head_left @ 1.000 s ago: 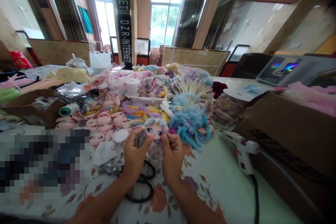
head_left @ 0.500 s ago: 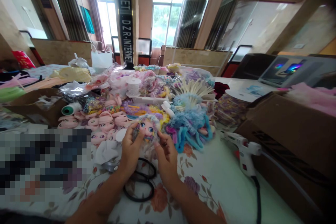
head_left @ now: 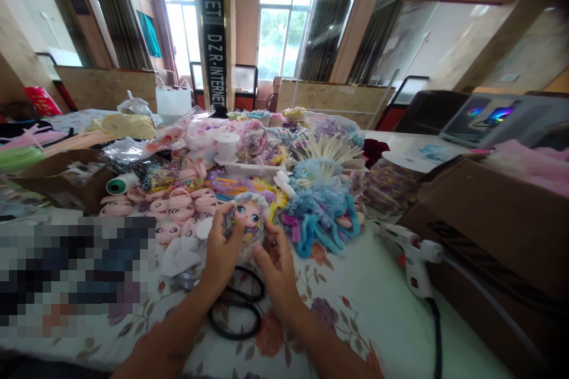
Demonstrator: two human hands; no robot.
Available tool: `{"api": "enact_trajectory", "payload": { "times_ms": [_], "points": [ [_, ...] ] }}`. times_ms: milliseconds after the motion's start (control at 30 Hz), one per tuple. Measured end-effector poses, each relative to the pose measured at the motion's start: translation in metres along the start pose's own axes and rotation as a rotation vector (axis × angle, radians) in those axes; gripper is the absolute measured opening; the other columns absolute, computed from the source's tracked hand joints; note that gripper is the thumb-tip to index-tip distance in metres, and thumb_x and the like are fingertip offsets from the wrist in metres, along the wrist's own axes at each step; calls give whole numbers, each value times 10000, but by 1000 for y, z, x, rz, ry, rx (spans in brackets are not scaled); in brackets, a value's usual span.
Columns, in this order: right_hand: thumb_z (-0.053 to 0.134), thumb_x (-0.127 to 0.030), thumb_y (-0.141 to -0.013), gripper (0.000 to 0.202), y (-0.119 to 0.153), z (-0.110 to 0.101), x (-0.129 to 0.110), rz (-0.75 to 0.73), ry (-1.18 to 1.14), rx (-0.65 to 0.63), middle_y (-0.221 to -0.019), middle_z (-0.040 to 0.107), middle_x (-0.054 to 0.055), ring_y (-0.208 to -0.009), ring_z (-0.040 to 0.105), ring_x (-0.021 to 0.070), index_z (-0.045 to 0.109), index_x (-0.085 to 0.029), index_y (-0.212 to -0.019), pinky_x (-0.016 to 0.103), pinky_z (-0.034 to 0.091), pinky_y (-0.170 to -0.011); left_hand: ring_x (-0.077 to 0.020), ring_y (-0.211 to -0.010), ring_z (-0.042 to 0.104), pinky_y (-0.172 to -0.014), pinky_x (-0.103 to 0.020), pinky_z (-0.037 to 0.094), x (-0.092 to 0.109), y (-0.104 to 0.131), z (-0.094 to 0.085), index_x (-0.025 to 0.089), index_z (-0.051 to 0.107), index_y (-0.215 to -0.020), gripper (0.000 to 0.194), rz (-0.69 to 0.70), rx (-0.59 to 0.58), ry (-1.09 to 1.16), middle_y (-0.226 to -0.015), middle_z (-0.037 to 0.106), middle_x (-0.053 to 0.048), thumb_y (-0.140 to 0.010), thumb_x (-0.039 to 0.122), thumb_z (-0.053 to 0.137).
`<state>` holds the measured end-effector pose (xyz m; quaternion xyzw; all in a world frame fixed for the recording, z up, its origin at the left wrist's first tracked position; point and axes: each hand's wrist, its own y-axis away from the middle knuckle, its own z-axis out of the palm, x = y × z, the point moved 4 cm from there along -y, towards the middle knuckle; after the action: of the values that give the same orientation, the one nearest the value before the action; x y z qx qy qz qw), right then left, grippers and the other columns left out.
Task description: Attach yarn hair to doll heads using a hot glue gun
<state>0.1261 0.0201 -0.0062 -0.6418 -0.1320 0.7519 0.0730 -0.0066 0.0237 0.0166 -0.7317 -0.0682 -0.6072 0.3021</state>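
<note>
A doll head point(head_left: 249, 214) with big blue eyes and pale curly hair faces me above the middle of the table. My left hand point(head_left: 223, 251) grips its left side, the thumb on the lower face. Around the right side and lower hair, the fingers of my right hand point(head_left: 278, 260) are curled against it. Black-handled scissors point(head_left: 235, 314) lie on the flowered cloth beneath my hands. Several pink doll faces point(head_left: 181, 212) rest just left of the head, and blue curly yarn point(head_left: 322, 207) is heaped to its right.
A white glue gun point(head_left: 415, 254) with a black cord lies at the right beside a large cardboard box point(head_left: 493, 237). Further back stand a white spool point(head_left: 226, 147) and bagged trimmings. At the left are an open carton point(head_left: 62, 180) and a green-centred thread cone point(head_left: 122, 184).
My right hand has shifted slightly left, its thumb now lower and closer to the doll's hair. The doll head has moved slightly up and left in my left hand.
</note>
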Motion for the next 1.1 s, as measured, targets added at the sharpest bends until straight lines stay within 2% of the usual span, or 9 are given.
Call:
{"api": "enact_trajectory", "payload": {
  "times_ms": [100,300,567,733,867,1100],
  "points": [
    [600,-338,-833,434,2,2,-2,-13,6,-51,-1268,566,70,-1220,505,250,474,-251,-1239,443,371,-1059,-247,-1198,520,-1040,-414,379,5,2,-1,218,528,-1167,415,-15,5,-54,-1239,580,-89,-786,348,626],
    [601,-338,-847,551,6,5,-1,1,-23,-127,-1416,448,70,-1333,394,246,373,-289,-1346,458,303,-1118,-267,-1206,515,-1034,-415,387,11,4,-1,211,493,-1197,612,18,8,-89,-1234,568,-91,-642,273,744],
    [632,-317,-827,644,10,6,3,14,-60,-174,-1404,457,62,-1360,351,256,332,-308,-1396,480,292,-1126,-303,-1207,503,-1018,-445,399,8,0,0,226,467,-1191,760,14,5,-104,-1219,552,-85,-518,256,818],
    [637,-304,-826,657,12,8,3,17,-81,-207,-1489,352,47,-1382,318,246,321,-323,-1402,464,268,-1142,-305,-1206,503,-1016,-440,400,10,0,-1,224,435,-1214,798,50,23,-141,-1245,529,-92,-515,256,819],
    [632,-292,-828,634,12,11,3,5,-115,-221,-1448,413,53,-1347,380,234,338,-314,-1389,459,268,-1143,-302,-1228,487,-1034,-436,388,11,1,-1,214,401,-1238,800,74,49,-173,-1270,510,-107,-546,264,798],
    [651,-346,-810,589,11,12,3,10,-101,-207,-1455,423,52,-1369,352,250,406,-306,-1344,478,255,-1146,-294,-1190,518,-1013,-419,411,10,-1,-1,220,419,-1223,768,88,107,-153,-1227,542,-98,-550,234,789]
  ]
}}
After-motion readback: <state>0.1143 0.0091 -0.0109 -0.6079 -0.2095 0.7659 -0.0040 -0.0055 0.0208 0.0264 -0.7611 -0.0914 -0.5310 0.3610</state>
